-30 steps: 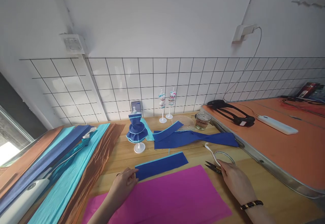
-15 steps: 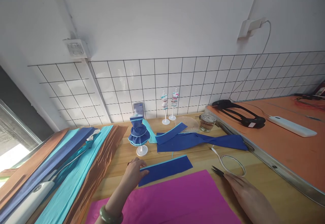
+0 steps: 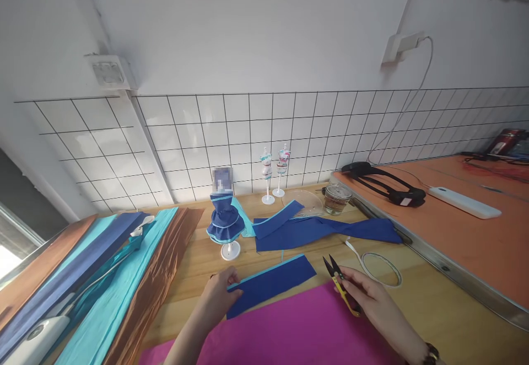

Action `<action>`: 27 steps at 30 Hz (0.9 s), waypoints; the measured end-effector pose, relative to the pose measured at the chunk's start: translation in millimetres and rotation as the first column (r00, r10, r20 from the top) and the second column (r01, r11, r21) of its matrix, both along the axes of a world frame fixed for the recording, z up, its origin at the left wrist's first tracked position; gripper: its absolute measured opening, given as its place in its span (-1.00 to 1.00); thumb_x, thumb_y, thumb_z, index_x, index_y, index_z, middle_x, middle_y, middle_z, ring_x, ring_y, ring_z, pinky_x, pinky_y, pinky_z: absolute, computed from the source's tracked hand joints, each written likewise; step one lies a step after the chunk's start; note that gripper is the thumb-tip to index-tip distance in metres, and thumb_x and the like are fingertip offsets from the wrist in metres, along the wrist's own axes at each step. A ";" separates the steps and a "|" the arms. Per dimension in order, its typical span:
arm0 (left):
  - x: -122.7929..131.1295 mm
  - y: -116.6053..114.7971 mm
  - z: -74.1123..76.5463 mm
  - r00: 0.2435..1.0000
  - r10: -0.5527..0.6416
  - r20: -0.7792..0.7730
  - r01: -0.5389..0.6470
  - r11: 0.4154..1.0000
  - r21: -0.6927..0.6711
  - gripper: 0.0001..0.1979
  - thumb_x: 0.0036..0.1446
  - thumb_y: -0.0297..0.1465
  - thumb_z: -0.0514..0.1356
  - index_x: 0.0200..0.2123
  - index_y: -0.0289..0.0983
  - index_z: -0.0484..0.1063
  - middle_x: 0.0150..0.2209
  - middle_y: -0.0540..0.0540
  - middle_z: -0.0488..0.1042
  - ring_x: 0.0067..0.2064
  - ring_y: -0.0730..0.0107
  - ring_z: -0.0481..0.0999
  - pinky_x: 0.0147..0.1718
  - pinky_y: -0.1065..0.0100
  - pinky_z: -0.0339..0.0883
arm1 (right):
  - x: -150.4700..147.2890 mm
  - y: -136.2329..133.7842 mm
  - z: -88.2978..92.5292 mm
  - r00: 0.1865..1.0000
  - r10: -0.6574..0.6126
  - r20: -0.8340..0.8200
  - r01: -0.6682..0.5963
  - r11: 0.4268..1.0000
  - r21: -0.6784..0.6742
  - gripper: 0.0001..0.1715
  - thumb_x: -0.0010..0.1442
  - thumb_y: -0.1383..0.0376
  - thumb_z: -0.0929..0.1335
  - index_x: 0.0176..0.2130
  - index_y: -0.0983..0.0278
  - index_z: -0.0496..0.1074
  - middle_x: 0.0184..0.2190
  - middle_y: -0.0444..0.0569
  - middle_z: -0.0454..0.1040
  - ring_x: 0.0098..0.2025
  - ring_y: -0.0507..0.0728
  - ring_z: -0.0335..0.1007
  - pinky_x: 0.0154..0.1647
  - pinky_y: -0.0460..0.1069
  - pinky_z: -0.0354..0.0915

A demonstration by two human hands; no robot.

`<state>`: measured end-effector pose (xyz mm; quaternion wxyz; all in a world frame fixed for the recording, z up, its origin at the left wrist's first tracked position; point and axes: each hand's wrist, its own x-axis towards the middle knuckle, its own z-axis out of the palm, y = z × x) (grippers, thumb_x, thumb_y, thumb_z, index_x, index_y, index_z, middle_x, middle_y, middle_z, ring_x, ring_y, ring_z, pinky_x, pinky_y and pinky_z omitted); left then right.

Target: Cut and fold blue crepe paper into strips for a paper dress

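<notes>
My left hand [image 3: 221, 293] pinches the left end of a dark blue paper strip [image 3: 273, 285] with a light blue top edge. The strip lies at a slant on the wooden table, just above a magenta sheet [image 3: 264, 332]. In my right hand [image 3: 367, 299] are yellow-handled thread snips [image 3: 341, 285], their dark blades parted and pointing up and left, over the sheet's right corner. Beyond my left hand, a small dress form [image 3: 225, 219] wears a dark blue ruffled dress with light blue trim. Another dark blue strip [image 3: 289, 235] lies farther back.
Two small patterned dress forms [image 3: 266, 169] stand by the tiled wall, left of a glass jar [image 3: 336, 197]. A coiled white cable [image 3: 382, 282] lies on the right. Folded coloured paper [image 3: 128, 277] and a white power strip [image 3: 45, 337] occupy the left side. A black headset [image 3: 384, 183] rests on the orange surface.
My right hand has lifted the snips off the table and brought them left, turning the blades upward. My left hand stays on the strip's left end. The view has shifted slightly.
</notes>
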<state>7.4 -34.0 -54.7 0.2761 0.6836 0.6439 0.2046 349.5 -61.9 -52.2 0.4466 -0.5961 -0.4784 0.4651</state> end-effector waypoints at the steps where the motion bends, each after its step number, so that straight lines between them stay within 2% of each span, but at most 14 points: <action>1: 0.3 -0.7 -0.5 1.000 -0.009 0.019 0.009 1.000 0.000 -0.80 -0.13 -0.47 0.14 -0.34 -0.23 0.42 -0.32 -0.01 0.49 -0.22 0.31 0.43 -0.25 0.39 0.21 | -8.4 2.1 4.2 0.999 0.017 -0.028 -0.018 1.000 -0.018 -0.50 0.00 0.02 0.37 -0.13 0.26 0.42 -0.33 0.00 0.55 -0.18 0.22 0.44 -0.22 0.01 0.36; 4: 1.1 -2.1 -1.1 0.998 -0.031 0.055 0.031 1.000 0.000 -0.75 -0.12 -0.47 0.14 -0.28 -0.23 0.45 -0.28 -0.04 0.51 -0.20 0.29 0.44 -0.22 0.37 0.21 | -27.2 6.0 9.6 0.994 0.042 -0.098 -0.048 0.997 -0.056 -0.46 0.04 -0.02 0.34 -0.08 0.24 0.34 -0.35 -0.04 0.52 -0.30 0.14 0.44 -0.30 -0.03 0.35; 8: 2.4 -4.5 3.6 0.997 -0.048 0.062 0.046 0.999 0.028 -0.88 -0.07 -0.40 0.12 -0.47 -0.25 0.45 -0.39 -0.06 0.49 -0.27 0.26 0.42 -0.27 0.33 0.19 | -41.1 5.9 9.4 0.986 0.064 -0.152 -0.082 0.990 -0.114 -0.48 0.10 -0.04 0.30 -0.05 0.22 0.28 -0.50 -0.14 0.45 -0.47 0.06 0.38 -0.46 -0.07 0.28; 11: 3.8 -6.5 8.7 0.995 -0.055 0.082 0.051 0.997 0.052 -0.88 -0.04 -0.37 0.10 -0.49 -0.26 0.42 -0.42 -0.04 0.46 -0.30 0.29 0.41 -0.30 0.35 0.18 | -49.3 1.6 12.0 0.981 0.108 -0.159 -0.128 0.985 -0.120 -0.55 0.14 -0.04 0.27 -0.13 0.22 0.32 -0.61 -0.21 0.34 -0.58 0.00 0.25 -0.60 -0.12 0.15; 15: 5.2 -8.3 11.6 0.993 -0.059 0.106 0.055 0.998 0.045 -0.86 -0.02 -0.36 0.08 -0.52 -0.25 0.39 -0.50 0.01 0.43 -0.39 0.35 0.39 -0.37 0.38 0.17 | -54.8 -5.4 17.6 0.981 0.153 -0.120 -0.167 0.979 -0.117 -0.58 0.09 -0.04 0.31 -0.23 0.23 0.34 -0.63 -0.26 0.23 -0.63 -0.06 0.12 -0.70 -0.16 -0.01; 17: 5.1 -8.4 11.5 0.992 -0.053 0.112 0.049 0.998 0.036 -0.84 -0.01 -0.35 0.07 -0.51 -0.24 0.41 -0.51 0.02 0.44 -0.40 0.35 0.40 -0.39 0.38 0.18 | -49.1 -7.0 17.6 0.985 0.170 -0.013 -0.170 0.978 -0.122 -0.55 0.08 -0.05 0.30 -0.20 0.24 0.34 -0.64 -0.27 0.19 -0.65 -0.05 0.11 -0.70 -0.16 0.03; 19: 4.1 -7.7 10.4 0.992 -0.036 0.120 0.033 0.999 0.028 -0.83 0.00 -0.35 0.06 -0.44 -0.23 0.45 -0.45 0.01 0.49 -0.36 0.33 0.44 -0.35 0.38 0.22 | -35.1 -7.3 14.6 0.961 0.176 0.216 -0.162 0.984 -0.078 -0.53 0.12 -0.04 0.25 -0.16 0.25 0.35 -0.62 -0.23 0.26 -0.62 0.00 0.20 -0.65 -0.12 0.15; 21: 2.5 -6.3 8.2 0.993 -0.001 0.121 -0.001 1.000 0.021 -0.76 0.00 -0.36 0.07 -0.28 -0.23 0.47 -0.30 -0.05 0.54 -0.23 0.27 0.47 -0.24 0.36 0.24 | -14.8 -8.3 8.8 0.863 0.113 0.493 -0.153 0.987 0.041 -0.56 0.15 0.01 0.22 -0.13 0.24 0.36 -0.47 -0.09 0.43 -0.47 0.09 0.37 -0.47 -0.04 0.31; 23: 0.9 -4.5 5.1 0.993 0.039 0.111 -0.040 0.999 0.012 -0.64 -0.01 -0.36 0.09 -0.10 -0.25 0.43 -0.16 -0.12 0.52 -0.11 0.20 0.46 -0.14 0.31 0.24 | 7.0 -11.7 1.2 0.755 0.002 0.656 -0.140 0.977 0.158 -0.61 0.13 0.06 0.23 -0.13 0.21 0.38 -0.23 0.04 0.49 -0.21 0.21 0.43 -0.20 0.08 0.34; 25: -0.1 -2.9 1.9 0.994 0.058 0.096 -0.059 0.998 0.002 -0.57 -0.01 -0.37 0.10 -0.02 -0.27 0.39 -0.12 -0.17 0.51 -0.07 0.17 0.45 -0.12 0.28 0.24 | 25.1 -17.9 -7.7 0.676 -0.033 0.737 -0.162 0.968 0.193 -0.63 0.15 0.10 0.21 -0.13 0.19 0.41 -0.15 0.08 0.48 -0.14 0.27 0.42 -0.12 0.16 0.32; 27: -0.3 -1.7 -0.3 0.995 0.056 0.086 -0.056 0.998 -0.004 -0.56 -0.02 -0.41 0.10 0.00 -0.27 0.38 -0.12 -0.17 0.52 -0.07 0.18 0.46 -0.11 0.28 0.24 | 36.5 -25.5 -16.9 0.578 -0.021 0.816 -0.244 0.950 0.197 -0.62 0.19 0.17 0.16 -0.09 0.16 0.41 -0.16 0.05 0.48 -0.17 0.25 0.44 -0.15 0.16 0.34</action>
